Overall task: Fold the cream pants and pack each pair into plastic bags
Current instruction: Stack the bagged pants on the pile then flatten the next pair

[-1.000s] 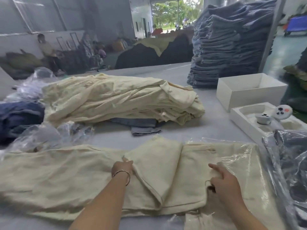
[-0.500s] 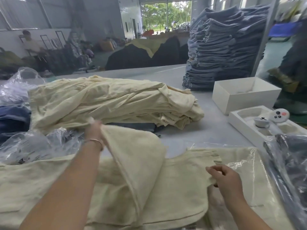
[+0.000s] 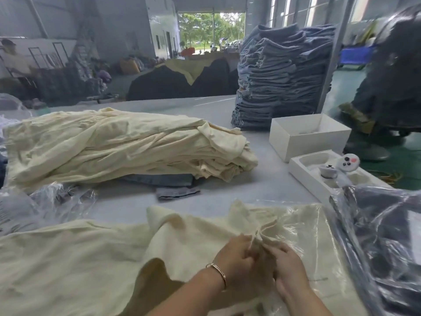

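1. Hands meet at the near edge of the grey table point(image 3: 227, 106): the left hand point(image 3: 234, 258), with a thin metal bracelet point(image 3: 218, 273) on its wrist, and the right hand point(image 3: 288, 265) both pinch a bunched edge of the cream fabric pants point(image 3: 79, 258).
2. Those pants lie spread across the table front, their right part over a clear plastic bag point(image 3: 319, 236).
3. Behind them sits a heap of unfolded cream pants point(image 3: 114, 144).
4. Far right stand a tall stack of blue denim garments point(image 3: 280, 76) and an open white cardboard box point(image 3: 307, 135).
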`<state>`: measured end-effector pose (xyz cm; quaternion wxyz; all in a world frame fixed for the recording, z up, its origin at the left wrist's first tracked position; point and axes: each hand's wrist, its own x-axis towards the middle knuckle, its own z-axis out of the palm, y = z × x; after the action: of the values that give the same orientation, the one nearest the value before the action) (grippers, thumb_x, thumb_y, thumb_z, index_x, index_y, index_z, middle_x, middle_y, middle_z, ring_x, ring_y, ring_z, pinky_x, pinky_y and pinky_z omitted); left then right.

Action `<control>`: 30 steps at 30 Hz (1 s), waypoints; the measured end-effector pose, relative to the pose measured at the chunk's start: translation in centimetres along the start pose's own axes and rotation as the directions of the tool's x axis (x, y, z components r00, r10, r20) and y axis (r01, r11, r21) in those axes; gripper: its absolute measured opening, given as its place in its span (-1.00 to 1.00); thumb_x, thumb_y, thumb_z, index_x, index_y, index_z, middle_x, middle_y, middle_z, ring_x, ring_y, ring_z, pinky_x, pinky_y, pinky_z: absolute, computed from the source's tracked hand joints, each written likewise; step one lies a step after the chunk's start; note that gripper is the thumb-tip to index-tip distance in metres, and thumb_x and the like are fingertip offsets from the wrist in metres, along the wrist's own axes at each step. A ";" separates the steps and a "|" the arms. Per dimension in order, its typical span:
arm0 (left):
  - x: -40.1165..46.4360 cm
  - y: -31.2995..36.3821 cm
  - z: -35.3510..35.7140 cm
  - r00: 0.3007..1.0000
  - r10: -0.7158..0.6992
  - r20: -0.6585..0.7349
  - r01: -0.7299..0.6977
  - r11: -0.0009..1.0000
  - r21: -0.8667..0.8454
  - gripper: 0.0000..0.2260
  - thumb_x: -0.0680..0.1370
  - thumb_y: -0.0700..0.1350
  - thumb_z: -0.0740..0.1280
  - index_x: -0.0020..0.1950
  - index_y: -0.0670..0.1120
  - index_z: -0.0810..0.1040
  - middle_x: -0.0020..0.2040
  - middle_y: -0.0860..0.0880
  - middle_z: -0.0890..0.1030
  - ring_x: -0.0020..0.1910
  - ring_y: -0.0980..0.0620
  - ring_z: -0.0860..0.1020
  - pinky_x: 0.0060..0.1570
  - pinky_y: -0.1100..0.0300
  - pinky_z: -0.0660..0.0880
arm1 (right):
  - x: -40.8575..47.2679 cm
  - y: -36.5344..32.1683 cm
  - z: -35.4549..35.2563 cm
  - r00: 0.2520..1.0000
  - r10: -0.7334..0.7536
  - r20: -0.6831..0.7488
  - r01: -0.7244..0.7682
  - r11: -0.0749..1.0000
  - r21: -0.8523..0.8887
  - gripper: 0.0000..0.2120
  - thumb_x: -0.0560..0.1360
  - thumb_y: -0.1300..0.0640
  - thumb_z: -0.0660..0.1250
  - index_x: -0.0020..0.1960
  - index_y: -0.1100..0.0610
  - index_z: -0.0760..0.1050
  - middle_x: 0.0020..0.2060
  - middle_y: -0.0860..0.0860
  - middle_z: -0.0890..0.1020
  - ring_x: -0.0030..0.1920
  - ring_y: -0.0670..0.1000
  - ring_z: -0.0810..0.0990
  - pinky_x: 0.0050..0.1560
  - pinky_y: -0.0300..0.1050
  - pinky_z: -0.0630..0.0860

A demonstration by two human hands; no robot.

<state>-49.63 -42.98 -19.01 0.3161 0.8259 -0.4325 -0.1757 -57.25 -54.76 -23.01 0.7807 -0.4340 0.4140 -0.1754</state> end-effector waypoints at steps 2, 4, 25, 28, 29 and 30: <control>0.2 -0.3 2.7 0.997 0.034 -0.066 -0.034 0.999 0.004 -0.80 0.53 -0.11 0.24 0.09 0.05 0.58 0.09 0.12 0.58 0.07 0.08 0.54 0.12 0.07 0.48 | 0.0 0.2 -0.7 0.996 -0.084 -0.006 0.083 0.991 -0.101 -0.91 0.45 0.30 0.41 -0.06 0.19 0.60 -0.21 0.20 0.69 -0.16 0.18 0.66 -0.13 0.06 0.60; 0.8 -0.2 4.0 0.984 0.057 -0.167 -0.064 0.997 -0.034 -0.72 0.55 0.09 0.16 0.21 0.15 0.52 0.22 0.23 0.50 0.18 0.19 0.50 0.11 0.14 0.50 | 0.2 0.0 -1.2 0.988 -0.155 -0.008 0.151 0.973 -0.173 -0.91 0.51 0.27 0.35 0.00 0.17 0.59 -0.14 0.18 0.68 -0.08 0.18 0.65 0.04 0.16 0.56; 3.5 0.4 3.7 0.993 -0.041 -0.106 0.106 0.669 0.736 -0.43 0.54 0.16 -0.14 -0.02 -0.09 0.60 0.13 -0.03 0.50 0.14 -0.03 0.44 -0.06 0.12 0.46 | -1.0 -0.7 -5.2 0.941 -0.282 0.190 0.332 0.881 -0.337 -0.62 0.45 0.01 0.45 0.24 -0.10 0.49 -0.02 -0.15 0.62 -0.10 -0.29 0.57 -0.11 -0.47 0.45; 3.4 0.7 5.1 0.994 -0.100 -0.054 0.106 0.651 0.751 -0.42 0.54 0.20 -0.12 0.01 -0.11 0.60 0.03 -0.06 0.57 0.01 -0.11 0.56 -0.18 0.16 0.37 | -1.2 -0.6 -5.8 0.928 -0.347 0.134 0.372 0.866 -0.335 -0.61 0.47 0.37 0.31 0.19 -0.01 0.54 -0.24 -0.07 0.66 -0.22 -0.11 0.60 -0.10 -0.17 0.56; 3.4 1.1 6.1 0.995 -0.102 -0.017 0.082 0.667 0.740 -0.38 0.50 0.22 -0.16 -0.01 -0.12 0.58 0.00 -0.07 0.59 -0.02 -0.13 0.58 -0.21 0.17 0.32 | -1.4 -0.6 -5.9 0.918 -0.384 0.101 0.395 0.854 -0.338 -0.58 0.45 0.44 0.26 0.16 0.02 0.54 -0.21 -0.06 0.69 -0.17 -0.08 0.64 -0.05 -0.10 0.58; 3.4 1.6 7.2 0.995 -0.103 0.003 0.068 0.684 0.727 -0.39 0.49 0.21 -0.17 -0.03 -0.12 0.57 -0.03 -0.08 0.60 -0.05 -0.15 0.58 -0.23 0.17 0.31 | -1.5 -0.7 -6.0 0.904 -0.422 0.075 0.420 0.837 -0.351 -0.57 0.43 0.47 0.24 0.12 0.03 0.55 -0.19 -0.06 0.71 -0.13 -0.07 0.66 -0.01 -0.08 0.59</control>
<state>-52.76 -49.09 -23.28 -0.0539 0.8988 -0.4344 -0.0232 -62.87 -57.36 -23.35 0.6293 -0.6488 0.3357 -0.2651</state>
